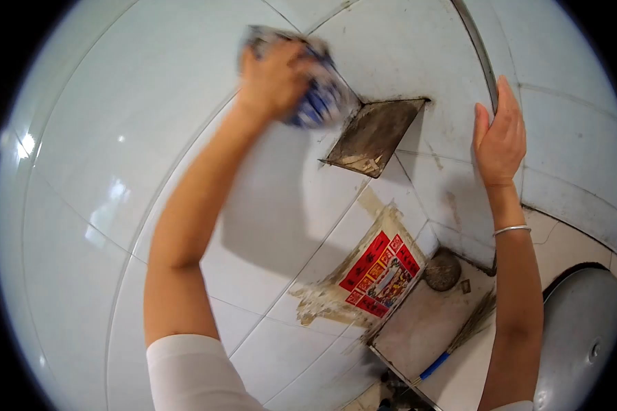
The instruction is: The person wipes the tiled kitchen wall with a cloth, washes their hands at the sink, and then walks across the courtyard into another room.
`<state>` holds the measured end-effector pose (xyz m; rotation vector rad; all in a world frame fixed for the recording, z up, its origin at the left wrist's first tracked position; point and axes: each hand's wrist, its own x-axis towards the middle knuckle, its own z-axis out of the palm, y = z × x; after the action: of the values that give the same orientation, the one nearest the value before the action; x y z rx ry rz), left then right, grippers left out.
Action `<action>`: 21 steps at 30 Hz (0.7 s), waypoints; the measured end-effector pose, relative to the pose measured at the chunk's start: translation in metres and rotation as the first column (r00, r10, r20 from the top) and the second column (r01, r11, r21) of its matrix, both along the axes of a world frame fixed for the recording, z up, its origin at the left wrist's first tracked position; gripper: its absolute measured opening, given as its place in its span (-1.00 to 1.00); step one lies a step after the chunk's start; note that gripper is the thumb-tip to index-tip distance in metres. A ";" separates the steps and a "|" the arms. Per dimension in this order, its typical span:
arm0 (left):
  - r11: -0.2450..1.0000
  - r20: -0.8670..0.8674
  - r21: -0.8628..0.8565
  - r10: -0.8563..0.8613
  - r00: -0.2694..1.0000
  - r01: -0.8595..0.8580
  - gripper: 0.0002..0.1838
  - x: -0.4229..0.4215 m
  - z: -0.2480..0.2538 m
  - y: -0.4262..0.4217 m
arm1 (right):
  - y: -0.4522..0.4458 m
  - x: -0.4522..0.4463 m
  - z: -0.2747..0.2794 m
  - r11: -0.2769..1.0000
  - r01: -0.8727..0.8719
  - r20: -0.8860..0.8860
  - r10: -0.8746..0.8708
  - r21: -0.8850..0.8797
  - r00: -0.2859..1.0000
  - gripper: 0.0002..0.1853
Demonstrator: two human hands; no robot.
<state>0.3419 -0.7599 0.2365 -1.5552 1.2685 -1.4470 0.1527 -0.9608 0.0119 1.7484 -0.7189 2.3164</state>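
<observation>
My left hand [274, 81] is closed on a blue, white and grey cloth [322, 99], pressed to the white tiled wall [267, 185] up near the corner. Hand and cloth are slightly smeared by motion. Just below and to the right of the cloth, a dirty metal corner shelf [380, 130] sticks out from the wall. My right hand [502, 140] rests with its fingers stretched out against the dark-edged end of the side wall [452, 89]; a silver bangle circles that wrist.
Lower on the wall is a red printed poster [380, 274] amid peeling brown residue. Beneath it, a ledge [418, 322] bears a round dark object [442, 270] and a whisk broom [452, 349] with a blue handle. A large grey metal lid [583, 335] stands at lower right.
</observation>
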 end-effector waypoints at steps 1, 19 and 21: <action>0.995 0.049 -0.093 -0.018 0.999 0.023 -0.63 -0.001 0.028 0.008 | 0.002 -0.001 0.000 0.999 0.004 -0.017 -0.003 0.048 1.000 -0.47; 0.971 -0.094 -0.131 0.188 0.978 -0.200 -0.59 -0.072 -0.087 0.136 | 0.002 0.001 -0.006 0.997 -0.023 -0.020 0.025 0.069 0.999 -0.50; 0.941 -0.193 -0.108 0.296 0.935 -0.320 -0.51 -0.089 -0.130 0.180 | 0.004 0.001 -0.005 0.998 -0.013 -0.024 0.014 0.067 1.000 -0.50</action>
<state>0.2529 -0.5803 0.1065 -1.9128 0.9769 -1.2384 0.1541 -0.9567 0.0069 1.8113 -0.7919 2.3013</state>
